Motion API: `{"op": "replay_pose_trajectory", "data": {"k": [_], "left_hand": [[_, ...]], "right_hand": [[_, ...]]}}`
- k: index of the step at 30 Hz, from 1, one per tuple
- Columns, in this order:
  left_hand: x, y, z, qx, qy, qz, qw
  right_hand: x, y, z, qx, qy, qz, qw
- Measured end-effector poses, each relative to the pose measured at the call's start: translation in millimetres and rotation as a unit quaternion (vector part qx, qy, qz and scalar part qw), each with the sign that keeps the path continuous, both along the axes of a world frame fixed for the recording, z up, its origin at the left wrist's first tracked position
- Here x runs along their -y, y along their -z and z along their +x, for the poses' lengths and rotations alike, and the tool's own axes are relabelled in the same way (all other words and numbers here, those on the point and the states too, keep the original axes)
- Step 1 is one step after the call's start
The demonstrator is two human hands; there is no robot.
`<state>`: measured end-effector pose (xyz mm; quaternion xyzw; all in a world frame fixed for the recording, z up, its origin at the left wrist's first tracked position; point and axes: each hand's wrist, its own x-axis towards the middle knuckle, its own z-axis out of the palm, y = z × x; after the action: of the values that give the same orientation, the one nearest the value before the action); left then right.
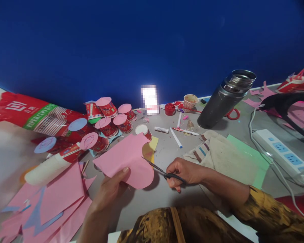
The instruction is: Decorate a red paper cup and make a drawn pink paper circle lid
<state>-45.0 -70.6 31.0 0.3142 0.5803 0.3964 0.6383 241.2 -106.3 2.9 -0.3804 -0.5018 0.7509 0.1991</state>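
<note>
My left hand pinches a sheet of pink paper near its lower edge, thumb on top. The sheet's right side has a rounded, curved cut outline. In my right hand is a pair of scissors with dark handles, my fingers through the loops. Its blades point up and left, with the tips at the curved edge of the pink paper. Partly under the paper lies a yellow sheet, and a white-topped cup stands just behind it.
Several red paper cups with pink or blue paper tops stand at left, by a bag of paper cups. Pink scraps lie front left. Markers, a dark flask, a cloth and a power strip are to the right.
</note>
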Motion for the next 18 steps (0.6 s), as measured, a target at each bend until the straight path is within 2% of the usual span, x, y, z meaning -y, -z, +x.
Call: {"op": "replay_pose_trajectory", "data": {"k": [4,12,18], "left_hand": [[0.4,-2.5,2.4,0.000,0.003,0.007,1.000],[-0.3,4.0,-4.8,-0.003,0.006,-0.008,1.000],[0.3,-0.7,-1.2,0.003,0.007,-0.008,1.000]], "right_hand": [[-0.3,0.3,0.4,0.000,-0.006,0.007,1.000],[-0.3,1.3,0.6,-0.001,-0.006,0.001,1.000],[-0.2,3.9,1.0,-0.003,-0.008,0.002,1.000]]}}
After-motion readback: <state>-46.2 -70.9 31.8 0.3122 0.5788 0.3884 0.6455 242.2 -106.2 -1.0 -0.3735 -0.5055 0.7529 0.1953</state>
